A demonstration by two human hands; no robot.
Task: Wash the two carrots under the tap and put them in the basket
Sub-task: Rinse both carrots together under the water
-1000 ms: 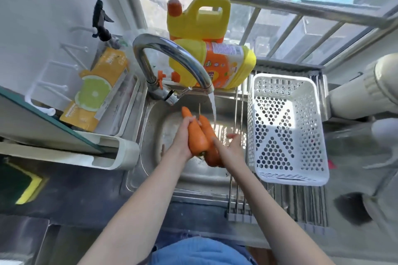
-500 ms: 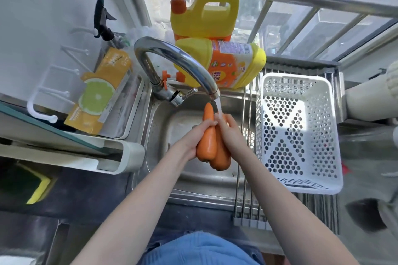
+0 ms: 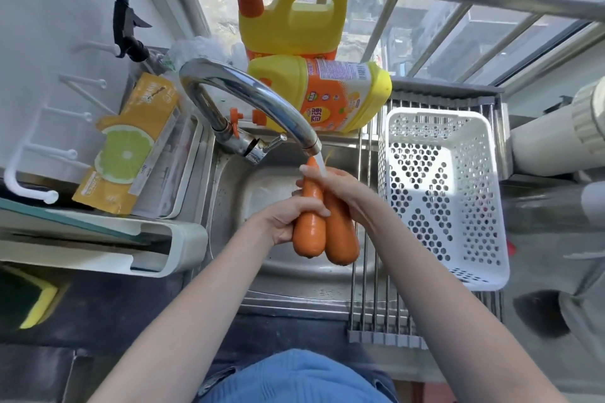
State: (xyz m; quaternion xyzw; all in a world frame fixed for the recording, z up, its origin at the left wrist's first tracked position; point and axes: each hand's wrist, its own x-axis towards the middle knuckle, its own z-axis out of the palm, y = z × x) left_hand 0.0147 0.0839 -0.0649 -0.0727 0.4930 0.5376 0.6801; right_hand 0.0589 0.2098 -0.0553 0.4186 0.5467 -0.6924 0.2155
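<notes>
Two orange carrots lie side by side over the steel sink [image 3: 275, 275], tips up under the running tap [image 3: 262, 98]. My left hand [image 3: 288, 214] grips the left carrot [image 3: 309, 235] from the left. My right hand [image 3: 343, 188] wraps over the upper part of the right carrot [image 3: 340, 239], and the water stream lands on its fingers. The white perforated basket [image 3: 442, 281] stands empty on the drying rack just right of the sink.
Two yellow detergent jugs [image 3: 314, 91] stand behind the tap by the window. A white tray with a lime-print pouch [image 3: 131, 147] and a spray bottle [image 3: 131, 33] sits left of the sink. A yellow-green sponge [image 3: 29, 304] lies at front left.
Both hands raised the carrots and brought them under the stream. My right hand slid from the lower ends up over the top of the right carrot.
</notes>
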